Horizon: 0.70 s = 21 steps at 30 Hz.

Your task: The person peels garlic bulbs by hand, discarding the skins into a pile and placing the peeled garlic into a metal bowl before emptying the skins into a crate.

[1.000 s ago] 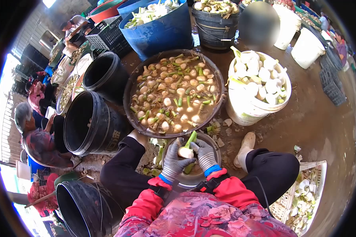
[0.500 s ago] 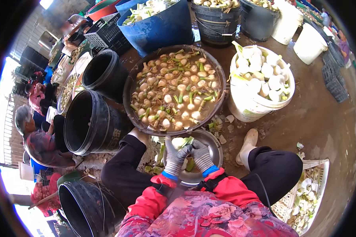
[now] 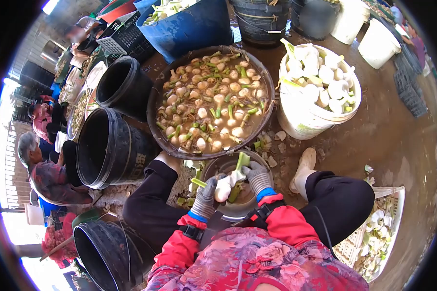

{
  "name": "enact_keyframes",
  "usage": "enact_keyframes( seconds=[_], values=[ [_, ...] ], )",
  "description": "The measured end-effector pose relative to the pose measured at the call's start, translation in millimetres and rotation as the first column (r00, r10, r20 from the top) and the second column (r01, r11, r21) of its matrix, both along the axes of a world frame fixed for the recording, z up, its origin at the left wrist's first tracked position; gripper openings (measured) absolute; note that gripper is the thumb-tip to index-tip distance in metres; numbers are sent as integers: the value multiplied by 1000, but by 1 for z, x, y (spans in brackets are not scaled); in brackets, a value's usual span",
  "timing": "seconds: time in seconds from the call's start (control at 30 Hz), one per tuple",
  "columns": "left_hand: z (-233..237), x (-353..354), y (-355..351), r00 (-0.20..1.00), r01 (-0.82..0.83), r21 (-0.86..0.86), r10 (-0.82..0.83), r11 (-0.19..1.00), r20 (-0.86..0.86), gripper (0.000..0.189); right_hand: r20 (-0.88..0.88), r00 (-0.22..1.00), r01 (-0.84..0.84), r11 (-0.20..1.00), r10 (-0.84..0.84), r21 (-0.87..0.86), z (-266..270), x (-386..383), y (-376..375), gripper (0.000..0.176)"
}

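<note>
A white garlic bulb (image 3: pixel 222 192) with a pale green stem is between my hands, over a metal basin (image 3: pixel 271 170). My left hand (image 3: pixel 205 198), in a grey glove, is closed round the bulb's side. My right hand (image 3: pixel 258 177), gloved too, grips the pale layer at the stem end, to the right of the bulb. A strip of green peel (image 3: pixel 198 182) sticks out by my left fingers. Green scraps lie in the basin below. Just beyond it, a wide dark tub (image 3: pixel 153 127) holds many stemmed bulbs in muddy water.
A white bucket (image 3: pixel 301 119) heaped with clean bulbs stands at right. Black buckets (image 3: pixel 90 160) line the left, with a blue tub (image 3: pixel 189 31) behind. A white crate (image 3: pixel 398 208) of peelings sits by my right knee. People (image 3: pixel 58 179) sit at far left.
My hands have moved apart, the right one to the right and up. The bulb now shows between them with its stem pulled out to the right. The view has shifted slightly.
</note>
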<state>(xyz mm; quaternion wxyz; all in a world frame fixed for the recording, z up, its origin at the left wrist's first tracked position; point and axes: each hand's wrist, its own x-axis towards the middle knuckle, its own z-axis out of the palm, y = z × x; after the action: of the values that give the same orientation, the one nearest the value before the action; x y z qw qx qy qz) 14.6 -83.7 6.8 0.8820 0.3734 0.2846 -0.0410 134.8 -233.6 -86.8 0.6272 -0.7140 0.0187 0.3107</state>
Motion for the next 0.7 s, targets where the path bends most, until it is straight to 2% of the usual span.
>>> enact_keyframes(
  seconds=[0.03,0.1,0.13,0.17,0.2,0.23,0.27,0.3,0.4,0.47,0.5,0.53,0.57,0.6,0.63,0.7],
  values=[
    [2,-5,2,994,100,-90,-96,991,42,49,45,998,-25,984,34,-176,1,3,-5,25],
    [-4,-14,7,993,101,-121,-93,988,66,48,-7,999,-45,980,44,-192,-2,1,-15,28],
    [-1,-15,8,996,85,4,-85,996,41,46,119,966,-194,949,229,-248,-10,-3,-16,28],
    [1,-14,9,997,72,127,-75,989,20,44,232,883,-325,889,407,-323,-18,-5,-16,29],
    [-5,-12,12,997,65,269,-72,961,19,41,308,798,-389,834,517,-392,-11,-5,-9,32],
    [-4,-9,14,997,66,269,-74,961,21,41,310,799,-387,834,516,-393,7,-7,-4,32],
    [-2,-6,16,994,106,330,-112,938,-2,40,257,887,-368,924,383,-107,25,-11,-2,34],
    [-2,-4,17,988,149,388,-150,910,-26,40,160,952,-287,941,260,182,38,-14,0,37],
    [-4,5,10,989,124,471,-145,873,8,39,233,923,-345,925,305,157,50,-22,10,39],
    [-17,9,7,992,25,568,-93,823,91,36,251,935,-279,956,251,87,60,-23,10,32],
    [-28,9,11,991,26,570,-95,821,92,36,273,934,-263,962,233,79,64,-23,10,30],
    [-33,9,17,997,69,573,-66,817,-26,36,276,933,-261,962,230,83,71,-22,9,30],
    [-39,8,22,989,112,570,-36,814,-143,36,233,961,-195,960,147,199,78,-20,8,27],
    [-35,9,24,984,26,466,58,885,-166,33,178,982,-122,944,68,308,83,-17,6,25],
    [-31,9,23,985,28,467,57,884,-165,33,179,982,-120,943,66,310,87,-13,4,25],
    [-23,4,22,975,-166,98,178,981,-132,32,-99,992,121,869,-83,481,91,2,-3,23]
  ],
)
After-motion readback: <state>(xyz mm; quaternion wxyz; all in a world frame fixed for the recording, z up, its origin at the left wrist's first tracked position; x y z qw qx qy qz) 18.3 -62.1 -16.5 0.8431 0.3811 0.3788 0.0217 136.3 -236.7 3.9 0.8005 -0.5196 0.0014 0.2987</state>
